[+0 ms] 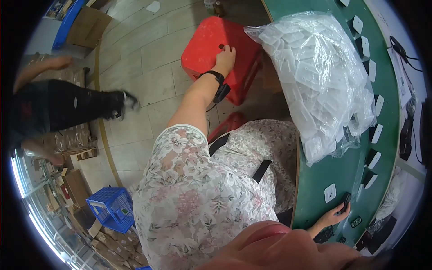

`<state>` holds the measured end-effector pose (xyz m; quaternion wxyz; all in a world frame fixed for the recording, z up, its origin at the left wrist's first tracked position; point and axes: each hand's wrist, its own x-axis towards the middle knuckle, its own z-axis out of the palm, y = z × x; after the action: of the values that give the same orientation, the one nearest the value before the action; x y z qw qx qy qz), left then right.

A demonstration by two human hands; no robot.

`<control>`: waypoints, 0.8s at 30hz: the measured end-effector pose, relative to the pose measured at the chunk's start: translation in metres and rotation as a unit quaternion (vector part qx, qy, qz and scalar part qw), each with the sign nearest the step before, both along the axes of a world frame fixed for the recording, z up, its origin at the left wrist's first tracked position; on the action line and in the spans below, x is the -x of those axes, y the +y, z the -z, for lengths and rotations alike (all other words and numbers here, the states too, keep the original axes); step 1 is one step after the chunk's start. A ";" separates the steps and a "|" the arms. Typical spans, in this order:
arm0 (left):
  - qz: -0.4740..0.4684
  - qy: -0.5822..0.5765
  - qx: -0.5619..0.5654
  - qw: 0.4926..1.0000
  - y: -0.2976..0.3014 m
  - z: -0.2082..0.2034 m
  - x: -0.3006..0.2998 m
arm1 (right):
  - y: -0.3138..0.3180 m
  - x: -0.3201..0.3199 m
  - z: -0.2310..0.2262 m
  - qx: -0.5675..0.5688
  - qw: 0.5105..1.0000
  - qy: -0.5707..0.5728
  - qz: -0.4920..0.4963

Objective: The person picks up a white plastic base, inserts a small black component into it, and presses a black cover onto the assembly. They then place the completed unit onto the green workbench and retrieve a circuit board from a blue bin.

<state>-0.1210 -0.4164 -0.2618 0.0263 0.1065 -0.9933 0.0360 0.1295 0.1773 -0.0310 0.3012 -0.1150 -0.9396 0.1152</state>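
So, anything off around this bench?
Two minor things. The bag's upper-left corner pokes past the edge of the green table, so it isn't fully supported. And a loose white piece lies on the floor, looking dropped. No spill or damage that I can see.

A dark, oblong piece [346,200] with a rounded end is gripped between the thumb and fingers of the right hand [332,218], over the green table [315,180]; whether it touches the surface cannot be told. It sits just beside 1 white rounded plate [330,193] lying flat. The red plastic stool [210,38], its seat squarish with rounded corners and 1 dark round hole, stands upright on the floor, the left hand [226,59] on top.
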 end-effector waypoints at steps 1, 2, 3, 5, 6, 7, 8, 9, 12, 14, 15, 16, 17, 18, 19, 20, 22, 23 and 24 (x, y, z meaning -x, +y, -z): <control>0.001 -0.004 -0.002 1.000 0.000 0.005 -0.008 | 0.000 0.000 -0.001 -0.002 1.000 -0.004 0.001; 0.035 -0.009 0.030 0.999 0.005 0.009 -0.013 | -0.001 -0.001 -0.003 -0.018 1.000 -0.008 0.005; 0.070 -0.012 0.065 0.995 0.009 0.011 -0.018 | -0.001 -0.002 -0.004 -0.031 0.999 -0.011 0.009; 0.122 -0.002 0.080 0.989 0.008 0.022 -0.034 | -0.004 -0.002 -0.005 -0.019 1.000 -0.008 0.011; 0.109 0.059 0.067 0.990 0.007 0.022 -0.043 | -0.007 -0.001 -0.006 -0.015 1.000 -0.009 0.018; 0.095 0.121 0.055 0.986 0.007 0.020 -0.046 | -0.009 0.000 -0.007 -0.011 1.000 -0.010 0.024; 0.097 0.121 0.054 0.986 0.006 0.018 -0.043 | -0.010 0.001 -0.007 -0.011 1.000 -0.010 0.026; 0.061 0.068 0.013 0.996 0.003 0.013 -0.036 | -0.011 0.001 -0.007 -0.008 1.000 -0.009 0.026; 0.003 0.019 -0.039 0.999 -0.004 0.005 -0.015 | -0.008 -0.001 -0.004 -0.015 1.000 -0.011 0.026; -0.070 -0.038 -0.100 0.992 -0.014 0.008 0.004 | -0.006 -0.004 -0.003 -0.019 1.000 -0.010 0.020; -0.065 -0.037 -0.101 0.992 -0.020 0.009 0.009 | -0.006 -0.004 -0.004 -0.020 0.999 -0.009 0.025; -0.062 -0.051 -0.118 0.990 -0.026 0.011 0.012 | -0.008 -0.004 -0.005 -0.021 0.999 -0.010 0.025; -0.054 -0.066 -0.134 0.987 -0.027 0.009 0.014 | -0.009 -0.007 -0.006 -0.022 0.999 -0.011 0.031; -0.047 -0.109 -0.145 0.982 -0.027 0.001 0.018 | -0.008 -0.009 -0.007 -0.022 0.999 -0.011 0.040; -0.046 -0.112 -0.141 0.983 -0.035 -0.007 0.015 | -0.007 -0.005 -0.006 -0.018 0.999 -0.009 0.027; -0.028 -0.150 -0.109 0.982 -0.043 -0.012 0.012 | -0.007 -0.001 -0.004 -0.013 1.000 -0.008 0.014; 0.005 -0.190 -0.077 0.979 -0.044 -0.015 0.010 | -0.010 -0.003 -0.004 -0.010 1.000 -0.006 0.023; -0.028 -0.225 -0.061 0.972 -0.046 -0.016 0.008 | -0.009 0.000 -0.004 -0.006 1.000 -0.001 0.021; -0.062 -0.259 -0.046 0.963 -0.050 -0.017 0.004 | -0.007 0.001 -0.002 0.002 1.000 0.002 0.013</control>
<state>-0.1247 -0.4667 -0.2448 -0.2392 0.1560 -0.9582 0.0185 0.1283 0.1700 -0.0288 0.3045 -0.1277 -0.9370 0.1138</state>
